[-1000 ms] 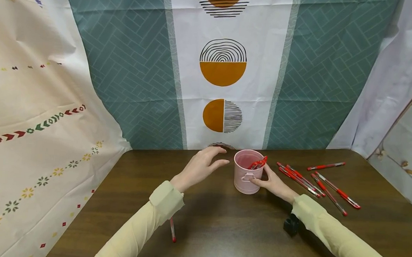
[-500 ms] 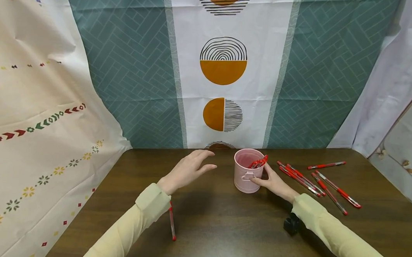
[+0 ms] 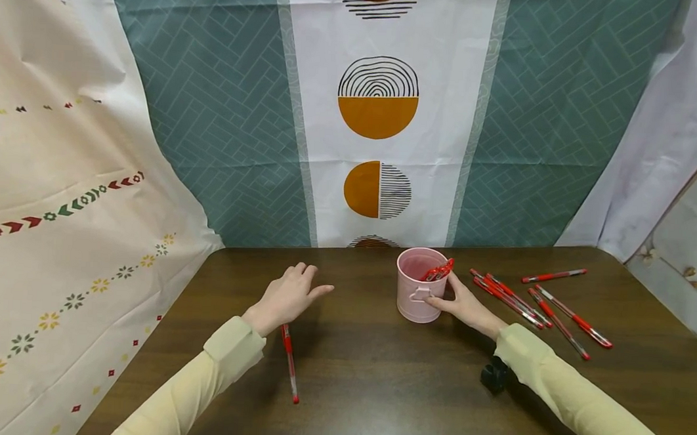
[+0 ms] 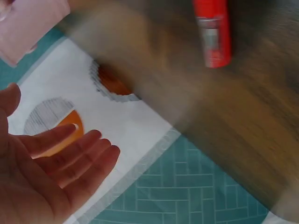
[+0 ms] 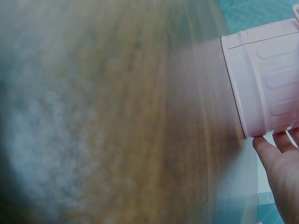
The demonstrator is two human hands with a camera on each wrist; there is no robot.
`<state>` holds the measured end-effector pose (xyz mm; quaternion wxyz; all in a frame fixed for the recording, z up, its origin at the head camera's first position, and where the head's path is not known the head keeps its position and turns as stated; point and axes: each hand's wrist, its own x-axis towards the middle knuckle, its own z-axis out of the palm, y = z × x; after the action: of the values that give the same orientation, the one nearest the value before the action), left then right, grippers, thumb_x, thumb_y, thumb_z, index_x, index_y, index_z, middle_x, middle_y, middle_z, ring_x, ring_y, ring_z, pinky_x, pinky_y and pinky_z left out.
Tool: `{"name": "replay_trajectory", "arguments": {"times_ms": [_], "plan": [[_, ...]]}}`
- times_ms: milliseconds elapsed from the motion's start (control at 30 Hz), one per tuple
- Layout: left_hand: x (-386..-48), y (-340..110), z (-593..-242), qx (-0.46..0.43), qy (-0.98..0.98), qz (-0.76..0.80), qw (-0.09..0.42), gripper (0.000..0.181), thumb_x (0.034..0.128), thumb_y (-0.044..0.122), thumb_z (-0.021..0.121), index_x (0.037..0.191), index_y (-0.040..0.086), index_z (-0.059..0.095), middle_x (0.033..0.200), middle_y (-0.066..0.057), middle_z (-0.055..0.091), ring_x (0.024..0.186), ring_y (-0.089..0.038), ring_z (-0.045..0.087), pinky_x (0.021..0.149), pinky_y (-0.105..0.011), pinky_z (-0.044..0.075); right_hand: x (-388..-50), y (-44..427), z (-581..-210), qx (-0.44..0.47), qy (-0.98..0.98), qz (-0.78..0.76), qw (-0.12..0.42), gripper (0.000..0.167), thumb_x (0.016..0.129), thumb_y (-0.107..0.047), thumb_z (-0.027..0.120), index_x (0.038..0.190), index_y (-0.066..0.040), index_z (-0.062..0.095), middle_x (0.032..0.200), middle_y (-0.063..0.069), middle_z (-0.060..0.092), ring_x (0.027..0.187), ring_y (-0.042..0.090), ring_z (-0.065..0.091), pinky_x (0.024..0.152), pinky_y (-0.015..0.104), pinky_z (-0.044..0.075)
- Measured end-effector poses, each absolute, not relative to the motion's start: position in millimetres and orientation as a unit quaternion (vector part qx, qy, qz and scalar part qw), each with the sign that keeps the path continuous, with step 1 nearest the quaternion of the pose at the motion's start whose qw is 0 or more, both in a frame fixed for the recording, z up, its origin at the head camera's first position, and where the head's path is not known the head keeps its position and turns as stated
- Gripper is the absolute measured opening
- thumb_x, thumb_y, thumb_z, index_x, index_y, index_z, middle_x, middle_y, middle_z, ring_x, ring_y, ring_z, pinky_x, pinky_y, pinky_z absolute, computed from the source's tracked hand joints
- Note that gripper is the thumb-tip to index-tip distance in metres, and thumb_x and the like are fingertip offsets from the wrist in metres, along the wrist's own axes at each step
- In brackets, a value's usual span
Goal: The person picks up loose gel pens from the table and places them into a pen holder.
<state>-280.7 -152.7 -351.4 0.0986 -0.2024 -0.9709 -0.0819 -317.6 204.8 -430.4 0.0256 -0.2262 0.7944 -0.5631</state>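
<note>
A small pink metal bucket stands upright on the brown table, several red pens leaning inside against its right rim. My right hand holds its right side, thumb by the front handle; in the right wrist view the fingers touch the pink wall. My left hand hovers over the table to the left, fingers loosely extended and holding nothing, as its bare palm confirms. Beneath and in front of it lies a single red pen, its far end partly hidden by the wrist.
Several red pens lie in a loose pile right of the bucket, with more pens spread beyond them. A small black object is by the right sleeve. Patterned cloth hangs behind the table's back edge.
My left hand has moved left and slightly toward me, away from the bucket, uncovering more of the single pen. The right hand stays on the bucket.
</note>
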Motion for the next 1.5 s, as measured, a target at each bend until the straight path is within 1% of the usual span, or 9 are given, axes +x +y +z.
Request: {"name": "replay_trajectory", "arguments": {"times_ms": [167, 300, 433, 533, 700, 900, 1167, 1367, 1500], "plan": [[-273, -159, -361, -0.147, -0.986, -0.028, 0.074, 0.063, 0.0839, 0.059, 0.048, 0.098, -0.002, 0.050, 0.080, -0.011, 0.046, 0.072, -0.028, 0.049, 0.053, -0.038, 0.045, -320, 205, -432, -0.223, 0.798, -0.560, 0.024, 0.074, 0.084, -0.027, 0.064, 0.141, -0.015, 0.019, 0.134, 0.012, 0.032, 0.119, 0.032, 0.033, 0.093, 0.050, 0.030], [-263, -160, -365, -0.105, -0.993, 0.003, 0.055, 0.063, 0.0833, 0.061, 0.046, 0.082, -0.002, 0.046, 0.067, -0.010, 0.042, 0.055, -0.025, 0.046, 0.048, -0.035, 0.041, -321, 204, -432, -0.225, 0.797, -0.560, 0.020, 0.074, 0.083, -0.027, 0.065, 0.140, -0.015, 0.020, 0.134, 0.012, 0.032, 0.119, 0.033, 0.033, 0.093, 0.050, 0.031], [-253, -161, -369, -0.082, -0.993, 0.045, 0.071, 0.060, 0.0843, 0.059, 0.046, 0.067, 0.001, 0.042, 0.051, -0.005, 0.036, 0.040, -0.019, 0.041, 0.042, -0.032, 0.039, -320, 204, -434, -0.229, 0.795, -0.562, 0.020, 0.074, 0.084, -0.027, 0.064, 0.141, -0.014, 0.019, 0.135, 0.012, 0.032, 0.119, 0.033, 0.033, 0.093, 0.050, 0.031], [-247, -163, -374, -0.069, -0.991, 0.085, 0.076, 0.062, 0.0844, 0.059, 0.045, 0.054, 0.005, 0.041, 0.043, 0.002, 0.027, 0.035, -0.015, 0.036, 0.038, -0.031, 0.039, -320, 204, -436, -0.233, 0.792, -0.564, 0.022, 0.074, 0.084, -0.025, 0.064, 0.141, -0.014, 0.019, 0.135, 0.013, 0.032, 0.119, 0.033, 0.033, 0.092, 0.049, 0.033], [-242, -164, -383, -0.057, -0.988, 0.124, 0.067, 0.067, 0.0862, 0.058, 0.043, 0.037, 0.015, 0.029, 0.037, 0.005, 0.020, 0.033, -0.016, 0.035, 0.036, -0.032, 0.038, -319, 204, -436, -0.236, 0.789, -0.566, 0.019, 0.073, 0.084, -0.024, 0.065, 0.141, -0.014, 0.020, 0.133, 0.012, 0.035, 0.118, 0.033, 0.035, 0.091, 0.048, 0.035], [-242, -165, -393, -0.051, -0.989, 0.128, 0.059, 0.064, 0.0889, 0.053, 0.043, 0.039, 0.014, 0.036, 0.038, 0.002, 0.030, 0.036, -0.021, 0.042, 0.037, -0.033, 0.039, -320, 204, -437, -0.234, 0.792, -0.564, 0.022, 0.072, 0.084, -0.025, 0.064, 0.140, -0.014, 0.021, 0.133, 0.012, 0.036, 0.118, 0.032, 0.034, 0.091, 0.049, 0.034], [-244, -163, -405, -0.056, -0.988, 0.128, 0.067, 0.054, 0.0881, 0.046, 0.050, 0.050, 0.008, 0.041, 0.047, -0.003, 0.039, 0.043, -0.022, 0.049, 0.040, -0.035, 0.040, -320, 204, -435, -0.233, 0.792, -0.564, 0.024, 0.072, 0.084, -0.026, 0.064, 0.140, -0.016, 0.020, 0.133, 0.012, 0.033, 0.118, 0.032, 0.034, 0.092, 0.050, 0.032], [-245, -160, -408, -0.043, -0.987, 0.141, 0.058, 0.053, 0.0867, 0.048, 0.051, 0.054, 0.007, 0.045, 0.051, -0.005, 0.044, 0.043, -0.022, 0.050, 0.039, -0.036, 0.040, -320, 205, -434, -0.231, 0.795, -0.560, 0.023, 0.072, 0.084, -0.026, 0.064, 0.140, -0.015, 0.020, 0.132, 0.012, 0.034, 0.117, 0.032, 0.035, 0.092, 0.049, 0.033], [-249, -160, -418, -0.033, -0.982, 0.168, 0.082, 0.055, 0.0869, 0.050, 0.050, 0.051, 0.008, 0.043, 0.046, -0.004, 0.040, 0.037, -0.021, 0.044, 0.034, -0.036, 0.036, -320, 205, -433, -0.233, 0.793, -0.562, 0.021, 0.072, 0.084, -0.025, 0.064, 0.140, -0.015, 0.021, 0.132, 0.012, 0.034, 0.116, 0.033, 0.036, 0.091, 0.049, 0.034]]}}
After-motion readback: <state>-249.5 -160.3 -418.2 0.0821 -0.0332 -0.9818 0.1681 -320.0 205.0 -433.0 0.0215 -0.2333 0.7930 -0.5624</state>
